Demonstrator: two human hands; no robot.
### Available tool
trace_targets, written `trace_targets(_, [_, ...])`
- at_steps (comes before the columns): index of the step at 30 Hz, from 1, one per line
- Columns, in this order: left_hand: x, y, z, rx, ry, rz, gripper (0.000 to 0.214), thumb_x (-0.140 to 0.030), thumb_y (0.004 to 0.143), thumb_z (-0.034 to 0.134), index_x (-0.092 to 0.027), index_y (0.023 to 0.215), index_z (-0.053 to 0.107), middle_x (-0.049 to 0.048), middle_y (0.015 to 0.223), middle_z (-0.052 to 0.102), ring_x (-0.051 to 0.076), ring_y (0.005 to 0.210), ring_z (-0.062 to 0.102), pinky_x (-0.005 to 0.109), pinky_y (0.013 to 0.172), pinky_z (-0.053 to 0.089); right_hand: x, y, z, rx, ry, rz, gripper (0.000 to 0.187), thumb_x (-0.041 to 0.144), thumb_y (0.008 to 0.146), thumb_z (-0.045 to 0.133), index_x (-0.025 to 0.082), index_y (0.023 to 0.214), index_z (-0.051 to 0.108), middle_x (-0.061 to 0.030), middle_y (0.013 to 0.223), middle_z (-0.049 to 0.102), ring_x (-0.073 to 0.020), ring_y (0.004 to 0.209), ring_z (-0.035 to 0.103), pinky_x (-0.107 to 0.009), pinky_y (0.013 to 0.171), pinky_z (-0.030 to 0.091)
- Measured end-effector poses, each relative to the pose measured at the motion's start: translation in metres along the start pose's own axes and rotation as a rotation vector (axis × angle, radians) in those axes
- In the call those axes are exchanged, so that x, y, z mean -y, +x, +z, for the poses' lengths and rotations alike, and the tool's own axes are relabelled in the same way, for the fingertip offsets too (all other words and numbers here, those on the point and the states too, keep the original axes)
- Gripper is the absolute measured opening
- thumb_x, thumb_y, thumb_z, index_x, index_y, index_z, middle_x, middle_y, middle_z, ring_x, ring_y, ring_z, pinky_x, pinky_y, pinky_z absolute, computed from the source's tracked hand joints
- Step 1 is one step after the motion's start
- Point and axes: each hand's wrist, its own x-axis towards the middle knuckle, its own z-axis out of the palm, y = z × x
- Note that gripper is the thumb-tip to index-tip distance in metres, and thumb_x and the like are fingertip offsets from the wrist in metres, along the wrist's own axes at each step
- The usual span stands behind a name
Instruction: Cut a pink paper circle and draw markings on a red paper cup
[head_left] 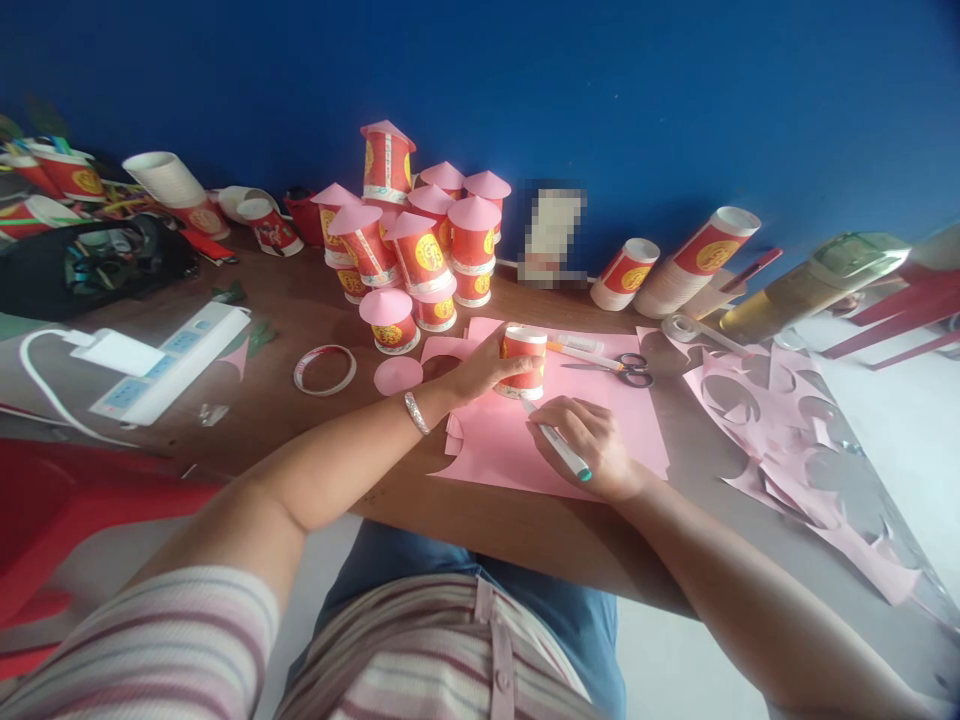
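Observation:
My left hand (484, 370) is wrapped round a red and white paper cup (523, 375) with a gold emblem, which stands on pink paper sheets (607, 440). In my right hand (589, 440) is a white marker pen (562, 452) with a green end; its tip is at the lower edge of the cup. Just behind the cup lie a pair of scissors (634, 370) with dark handles and an orange-and-white pen (574, 349). Left of the cup is a round pink paper piece (398, 377).
Several cups with pink cone tops (416, 250) are stacked behind my left hand. A tape roll (324, 370) and a power strip (172, 360) lie at left. Cut pink scraps (795, 430), a bottle (817, 285) and cup stacks (701, 260) are at right.

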Motion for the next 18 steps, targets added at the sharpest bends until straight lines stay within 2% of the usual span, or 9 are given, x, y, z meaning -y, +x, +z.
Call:
trace_targets(4, [0.0024, 0.0005, -0.0011, -0.012, -0.005, -0.017, 0.053, -0.049, 0.075, 0.093, -0.018, 0.106, 0.062, 0.0023, 0.094, 0.066, 0.016, 0.085, 0.061, 0.031, 0.079, 0.051, 0.0011, 0.0015, 0.0004, -0.021, -0.014, -0.007, 0.016, 0.009, 0.1, 0.066, 0.023, 0.107, 0.06, 0.0002, 0.081, 0.072, -0.0127, 0.063, 0.065, -0.027, 0.061, 0.051])
trace_targets(10, [0.0044, 0.0011, -0.0021, -0.004, -0.001, -0.019, 0.048, -0.045, 0.077, 0.092, -0.019, 0.1, 0.06, 0.0002, 0.09, 0.062, 0.013, 0.08, 0.057, 0.028, 0.076, 0.049, 0.0019, 0.0011, 0.0022, -0.021, 0.01, -0.007, 0.016, 0.008, 0.1, 0.066, 0.022, 0.107, 0.061, 0.0006, 0.081, 0.071, -0.013, 0.065, 0.067, -0.027, 0.061, 0.05])
trace_targets(18, [0.0006, -0.0002, 0.0007, -0.01, 0.016, -0.011, 0.048, -0.044, 0.078, 0.091, -0.018, 0.103, 0.059, 0.0007, 0.092, 0.061, 0.014, 0.083, 0.057, 0.029, 0.075, 0.047, 0.001, 0.001, 0.0015, -0.014, 0.003, 0.006, 0.012, 0.01, 0.102, 0.066, 0.021, 0.107, 0.063, -0.0009, 0.083, 0.072, -0.0138, 0.068, 0.067, -0.027, 0.064, 0.052])
